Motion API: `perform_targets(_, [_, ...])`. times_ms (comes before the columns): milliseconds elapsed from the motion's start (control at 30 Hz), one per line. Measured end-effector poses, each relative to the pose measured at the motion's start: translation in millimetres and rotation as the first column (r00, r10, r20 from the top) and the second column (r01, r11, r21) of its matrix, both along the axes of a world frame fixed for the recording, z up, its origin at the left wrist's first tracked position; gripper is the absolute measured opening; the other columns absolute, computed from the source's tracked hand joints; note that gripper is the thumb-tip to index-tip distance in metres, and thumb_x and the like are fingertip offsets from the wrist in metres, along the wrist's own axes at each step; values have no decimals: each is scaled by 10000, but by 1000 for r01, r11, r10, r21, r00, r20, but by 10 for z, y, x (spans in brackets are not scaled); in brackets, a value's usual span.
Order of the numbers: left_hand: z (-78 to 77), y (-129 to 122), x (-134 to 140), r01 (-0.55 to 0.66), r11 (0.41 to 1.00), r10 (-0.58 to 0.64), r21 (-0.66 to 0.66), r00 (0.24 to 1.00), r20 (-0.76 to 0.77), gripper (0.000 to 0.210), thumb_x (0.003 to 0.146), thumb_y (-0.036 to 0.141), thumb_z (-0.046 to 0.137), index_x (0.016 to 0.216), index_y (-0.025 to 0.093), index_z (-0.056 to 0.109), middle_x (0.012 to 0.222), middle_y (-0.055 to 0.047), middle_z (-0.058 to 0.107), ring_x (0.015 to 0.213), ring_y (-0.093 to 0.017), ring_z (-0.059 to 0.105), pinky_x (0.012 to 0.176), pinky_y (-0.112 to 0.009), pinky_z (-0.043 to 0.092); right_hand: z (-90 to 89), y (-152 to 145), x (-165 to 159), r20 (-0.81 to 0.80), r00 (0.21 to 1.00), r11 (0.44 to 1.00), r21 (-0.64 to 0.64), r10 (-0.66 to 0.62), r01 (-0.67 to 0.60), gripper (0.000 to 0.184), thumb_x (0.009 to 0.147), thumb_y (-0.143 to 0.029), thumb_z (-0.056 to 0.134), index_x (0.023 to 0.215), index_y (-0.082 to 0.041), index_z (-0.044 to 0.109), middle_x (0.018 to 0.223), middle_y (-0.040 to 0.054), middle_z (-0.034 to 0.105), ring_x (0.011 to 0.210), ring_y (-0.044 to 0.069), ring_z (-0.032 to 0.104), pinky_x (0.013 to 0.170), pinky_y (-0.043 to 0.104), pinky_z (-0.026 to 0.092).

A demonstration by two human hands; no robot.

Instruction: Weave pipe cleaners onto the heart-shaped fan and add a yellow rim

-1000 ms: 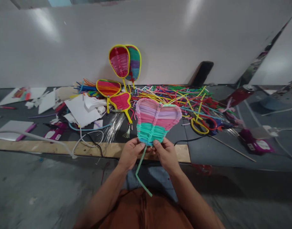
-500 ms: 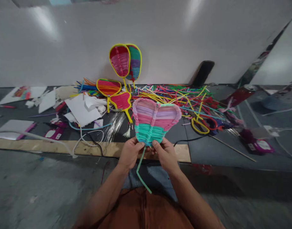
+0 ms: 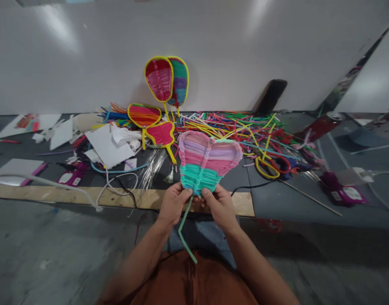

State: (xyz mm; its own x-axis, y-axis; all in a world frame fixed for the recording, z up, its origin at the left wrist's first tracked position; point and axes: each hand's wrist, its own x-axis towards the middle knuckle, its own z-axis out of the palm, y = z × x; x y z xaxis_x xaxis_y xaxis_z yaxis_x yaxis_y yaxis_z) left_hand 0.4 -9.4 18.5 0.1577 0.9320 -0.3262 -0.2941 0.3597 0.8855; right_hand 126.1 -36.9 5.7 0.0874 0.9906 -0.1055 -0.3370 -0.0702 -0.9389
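Note:
Between both hands I hold a heart-shaped pipe-cleaner fan (image 3: 208,163), pink and lilac on top and turquoise below, upright over the table's front edge. My left hand (image 3: 174,204) pinches its lower left corner, thumb in front. On the lower right, my right hand (image 3: 220,205) grips it the same way; the fingers behind are partly hidden. A bent green pipe cleaner (image 3: 181,232) hangs from the fan's base between my wrists. Just behind it lie two joined yellow-rimmed pieces (image 3: 161,134), one orange-red and one pink.
Two yellow-rimmed fans (image 3: 159,79) lean on the white wall. A heap of pipe cleaners (image 3: 220,127) spreads behind, with yellow-handled scissors (image 3: 267,168) at its right. Purple glue guns (image 3: 342,188) (image 3: 74,174), a phone (image 3: 273,96), a can (image 3: 323,126) and paper scraps (image 3: 108,146) surround it.
The dangling green pipe cleaner's lower end has swung slightly left and down. Both hands keep their hold on the fan, which has barely moved.

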Motion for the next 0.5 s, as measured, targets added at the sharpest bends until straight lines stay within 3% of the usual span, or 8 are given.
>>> perform_targets(200, [-17, -19, 45, -87, 994, 93, 69, 992, -90, 128, 698, 240, 627, 774, 139, 652, 674, -10, 697, 540, -113, 615, 554, -227, 514, -5, 48, 15, 153, 988, 998, 57, -34, 25, 216, 807, -387, 604, 862, -179, 595, 675, -17, 564, 561, 101, 495, 537, 228, 448])
perform_targets(300, [-13, -36, 40, -101, 990, 112, 102, 988, -105, 193, 712, 298, 658, 815, 135, 664, 689, -22, 703, 553, -122, 625, 596, -254, 529, -30, 78, 72, 268, 929, 960, 186, -255, 209, 285, 803, -323, 613, 1054, -204, 546, 893, 22, 585, 641, 108, 526, 582, 244, 471])
perform_targets(367, [-6, -43, 33, -109, 987, 121, 122, 987, -102, 219, 709, 321, 672, 821, 133, 666, 684, -24, 702, 565, -128, 628, 615, -266, 531, -42, 69, 109, 408, 814, 892, 363, -413, 271, 292, 803, -263, 617, 1081, -226, 539, 975, 39, 554, 704, 119, 536, 625, 261, 483])
perform_targets(433, [4, -47, 30, -100, 985, 117, 141, 987, -112, 215, 711, 320, 672, 820, 135, 669, 687, -22, 701, 591, -133, 629, 625, -265, 526, -33, 45, 128, 556, 698, 846, 514, -451, 138, 209, 815, -206, 601, 1021, -231, 584, 963, 45, 545, 775, 141, 546, 682, 284, 491])
perform_targets(500, [19, -52, 33, -87, 981, 114, 174, 982, -148, 195, 719, 307, 661, 817, 140, 675, 702, -16, 700, 620, -131, 623, 636, -254, 517, 0, 25, 125, 663, 628, 825, 562, -407, -58, 163, 840, -166, 562, 980, -230, 615, 928, 52, 556, 828, 160, 556, 725, 304, 498])
